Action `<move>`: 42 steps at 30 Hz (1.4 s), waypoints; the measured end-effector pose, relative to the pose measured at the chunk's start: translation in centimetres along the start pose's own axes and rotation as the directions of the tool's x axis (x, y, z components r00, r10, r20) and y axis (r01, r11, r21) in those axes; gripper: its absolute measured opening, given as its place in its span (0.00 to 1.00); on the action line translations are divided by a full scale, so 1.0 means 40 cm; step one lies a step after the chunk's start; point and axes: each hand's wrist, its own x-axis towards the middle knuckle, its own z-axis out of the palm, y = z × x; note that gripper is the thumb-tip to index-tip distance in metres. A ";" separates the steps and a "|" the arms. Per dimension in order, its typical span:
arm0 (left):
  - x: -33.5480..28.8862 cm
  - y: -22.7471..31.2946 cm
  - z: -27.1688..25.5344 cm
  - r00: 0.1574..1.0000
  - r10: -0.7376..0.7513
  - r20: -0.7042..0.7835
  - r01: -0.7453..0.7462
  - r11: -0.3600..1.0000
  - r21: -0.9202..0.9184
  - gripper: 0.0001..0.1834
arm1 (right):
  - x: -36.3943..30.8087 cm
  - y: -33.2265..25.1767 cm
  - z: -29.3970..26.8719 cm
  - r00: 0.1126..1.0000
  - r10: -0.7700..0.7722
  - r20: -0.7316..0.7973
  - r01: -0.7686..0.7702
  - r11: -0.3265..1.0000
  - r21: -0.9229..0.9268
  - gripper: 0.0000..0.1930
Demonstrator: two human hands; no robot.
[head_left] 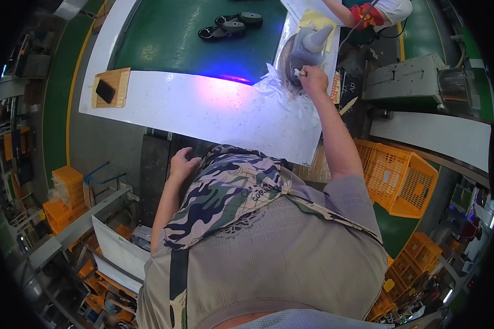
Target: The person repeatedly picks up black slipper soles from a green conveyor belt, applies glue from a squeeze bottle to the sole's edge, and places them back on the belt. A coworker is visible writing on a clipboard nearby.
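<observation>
My right hand (314,81) is closed in a pinch at the right end of the white worktop. A small white end shows at its fingertips, but I cannot make out the whole thing. It is over a murky, see-through round container (284,63), which has a white squeeze bottle (315,40) in or against it. Crumpled white paper (269,83) lies beside the container. My left hand (184,164) hangs near my apron, its fingers apart and holding nothing. A pair of black sandals (222,30) lies on the green conveyor belt (164,41) ahead.
The white worktop (170,101) runs along the belt's near side. At its left end, a black phone (105,91) rests on a wooden board (123,88). Orange crates (395,175) stand to the right. A co-worker's arm (343,13) reaches in at the far right.
</observation>
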 end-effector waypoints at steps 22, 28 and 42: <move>0.359 0.027 -0.154 0.926 0.303 0.228 -0.327 0.942 0.078 0.32 | -0.097 -0.100 -0.013 0.937 0.021 -0.349 -0.071 0.989 -0.131 0.04; 0.430 0.054 -0.174 0.885 0.366 0.288 -0.413 0.902 0.122 0.33 | -0.135 -0.120 0.021 0.930 0.071 -0.360 -0.111 0.990 -0.090 0.04; 0.673 0.244 -0.134 0.890 0.091 0.446 0.238 0.743 -0.626 0.34 | -0.089 -0.011 0.113 0.554 0.829 -0.076 -0.562 0.440 0.701 0.11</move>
